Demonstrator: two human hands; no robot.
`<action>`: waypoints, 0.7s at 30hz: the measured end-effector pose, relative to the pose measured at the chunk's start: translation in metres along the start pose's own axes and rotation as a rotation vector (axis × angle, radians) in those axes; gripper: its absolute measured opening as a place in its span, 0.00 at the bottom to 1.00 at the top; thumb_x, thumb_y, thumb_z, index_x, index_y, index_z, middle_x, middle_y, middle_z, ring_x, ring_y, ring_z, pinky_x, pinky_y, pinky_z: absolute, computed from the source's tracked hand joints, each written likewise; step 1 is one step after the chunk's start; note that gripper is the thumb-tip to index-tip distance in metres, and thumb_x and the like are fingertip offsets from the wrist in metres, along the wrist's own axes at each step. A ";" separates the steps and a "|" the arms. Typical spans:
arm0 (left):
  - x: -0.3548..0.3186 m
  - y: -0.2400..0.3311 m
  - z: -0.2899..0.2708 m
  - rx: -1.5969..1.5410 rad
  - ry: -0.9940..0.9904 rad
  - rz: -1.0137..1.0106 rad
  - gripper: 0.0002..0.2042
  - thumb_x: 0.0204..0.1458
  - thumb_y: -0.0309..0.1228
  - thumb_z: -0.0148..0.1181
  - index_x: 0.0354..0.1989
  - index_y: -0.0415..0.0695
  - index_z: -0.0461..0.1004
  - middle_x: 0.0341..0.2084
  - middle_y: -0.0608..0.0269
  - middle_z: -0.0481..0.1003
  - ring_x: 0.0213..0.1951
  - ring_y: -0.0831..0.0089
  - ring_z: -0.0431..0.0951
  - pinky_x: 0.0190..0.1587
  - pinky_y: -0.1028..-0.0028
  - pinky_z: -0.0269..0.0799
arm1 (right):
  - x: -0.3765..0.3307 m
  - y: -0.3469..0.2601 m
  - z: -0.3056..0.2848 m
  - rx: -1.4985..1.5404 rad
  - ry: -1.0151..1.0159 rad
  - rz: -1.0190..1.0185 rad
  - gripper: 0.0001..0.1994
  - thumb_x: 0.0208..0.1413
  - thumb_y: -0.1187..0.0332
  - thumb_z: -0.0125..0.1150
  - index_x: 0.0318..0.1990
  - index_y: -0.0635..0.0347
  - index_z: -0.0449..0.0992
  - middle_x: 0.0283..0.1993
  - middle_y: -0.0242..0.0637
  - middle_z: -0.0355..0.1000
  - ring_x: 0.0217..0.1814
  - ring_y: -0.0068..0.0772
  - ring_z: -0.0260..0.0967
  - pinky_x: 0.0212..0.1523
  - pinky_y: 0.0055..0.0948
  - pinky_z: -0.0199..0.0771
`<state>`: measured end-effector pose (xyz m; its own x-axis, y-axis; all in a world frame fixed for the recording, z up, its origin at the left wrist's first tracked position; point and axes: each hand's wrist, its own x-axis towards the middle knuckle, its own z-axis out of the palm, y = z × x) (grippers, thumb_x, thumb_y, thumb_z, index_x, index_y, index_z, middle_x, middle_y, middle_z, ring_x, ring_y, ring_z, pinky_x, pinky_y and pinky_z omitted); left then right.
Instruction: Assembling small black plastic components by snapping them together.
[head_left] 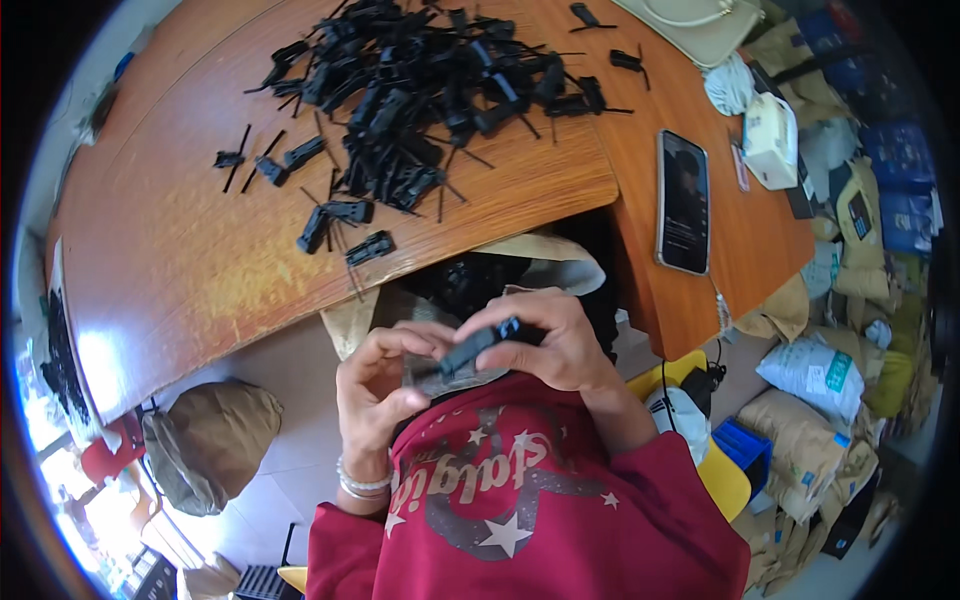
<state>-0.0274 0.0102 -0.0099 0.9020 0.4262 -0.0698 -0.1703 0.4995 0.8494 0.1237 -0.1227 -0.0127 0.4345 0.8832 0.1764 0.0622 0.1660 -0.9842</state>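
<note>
Head view looked down on both hands held close to the chest, just below the edge of a curved, glossy reddish-brown wooden table (180,250). The left hand (380,385), a beaded bracelet (362,485) at its wrist, had its fingers curled in and pinched the lower end of a small black plastic clip piece (480,345). The right hand (560,345) arched over the same piece from the other side, its thumb and fingertips pressed together on the upper end, so the part sat tilted between the two hands, above the red star-printed sweatshirt (520,510).

On the tabletop, well apart from the hands, lay a large loose heap of similar black plastic clips and thin ties (430,90), with a few strays (340,215) nearer the table's edge. A dark smartphone (683,200) lay flat to the right of the heap. A cream handbag (700,25) sat at the far edge. Stuffed sacks and bags (810,420) crowded the floor on the right.
</note>
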 end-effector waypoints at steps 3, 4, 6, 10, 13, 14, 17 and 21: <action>0.003 -0.002 -0.010 -0.222 -0.265 -0.340 0.20 0.44 0.28 0.66 0.42 0.28 0.68 0.32 0.48 0.76 0.33 0.64 0.78 0.42 0.70 0.73 | -0.001 -0.006 -0.003 0.021 -0.179 -0.055 0.09 0.48 0.69 0.64 0.37 0.62 0.78 0.24 0.38 0.72 0.25 0.34 0.72 0.24 0.26 0.65; 0.005 -0.003 -0.010 -0.230 -0.300 -0.415 0.18 0.45 0.26 0.65 0.42 0.28 0.68 0.32 0.48 0.76 0.34 0.65 0.78 0.42 0.71 0.73 | -0.003 -0.007 -0.006 0.013 -0.219 -0.059 0.10 0.47 0.69 0.65 0.37 0.62 0.78 0.24 0.38 0.72 0.24 0.35 0.72 0.23 0.27 0.65; 0.005 0.001 -0.004 -0.170 -0.325 -0.521 0.14 0.49 0.24 0.60 0.41 0.29 0.68 0.29 0.52 0.76 0.32 0.69 0.77 0.39 0.75 0.72 | -0.004 -0.007 -0.008 -0.035 -0.283 -0.085 0.11 0.46 0.70 0.65 0.38 0.63 0.77 0.24 0.39 0.71 0.24 0.38 0.72 0.22 0.28 0.66; -0.003 0.002 0.012 0.096 -0.188 -0.457 0.09 0.55 0.26 0.51 0.40 0.31 0.69 0.21 0.63 0.71 0.25 0.78 0.70 0.32 0.79 0.66 | -0.008 -0.005 -0.006 -0.092 -0.247 -0.108 0.11 0.46 0.70 0.65 0.38 0.63 0.76 0.24 0.39 0.71 0.23 0.39 0.71 0.22 0.28 0.66; -0.008 -0.004 0.015 0.093 -0.086 -0.405 0.11 0.56 0.27 0.49 0.41 0.30 0.70 0.21 0.64 0.69 0.24 0.79 0.68 0.30 0.80 0.64 | -0.007 -0.006 -0.003 -0.122 -0.213 -0.062 0.11 0.48 0.69 0.64 0.37 0.66 0.74 0.29 0.43 0.73 0.28 0.44 0.73 0.28 0.31 0.71; -0.007 -0.005 0.018 0.095 -0.085 -0.406 0.11 0.56 0.27 0.49 0.41 0.30 0.70 0.21 0.64 0.69 0.24 0.79 0.68 0.30 0.80 0.64 | -0.007 -0.006 -0.002 -0.162 -0.190 -0.074 0.12 0.48 0.69 0.64 0.38 0.66 0.74 0.28 0.43 0.73 0.28 0.43 0.73 0.28 0.31 0.71; -0.003 -0.001 0.029 0.123 0.040 -0.392 0.14 0.52 0.31 0.48 0.35 0.29 0.69 0.20 0.56 0.71 0.21 0.73 0.69 0.27 0.76 0.65 | -0.007 -0.005 -0.001 -0.199 -0.158 -0.097 0.12 0.48 0.70 0.63 0.39 0.67 0.74 0.28 0.43 0.72 0.28 0.43 0.73 0.27 0.31 0.71; -0.003 0.002 0.031 0.039 0.068 -0.437 0.13 0.52 0.30 0.48 0.36 0.28 0.69 0.22 0.55 0.71 0.22 0.72 0.70 0.28 0.76 0.66 | -0.008 -0.011 -0.001 -0.241 -0.162 -0.100 0.12 0.49 0.70 0.63 0.40 0.67 0.74 0.27 0.42 0.72 0.26 0.41 0.73 0.26 0.30 0.71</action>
<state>-0.0179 -0.0135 0.0084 0.8574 0.2304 -0.4602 0.2377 0.6158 0.7512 0.1202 -0.1316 -0.0034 0.2681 0.9292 0.2542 0.3172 0.1639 -0.9341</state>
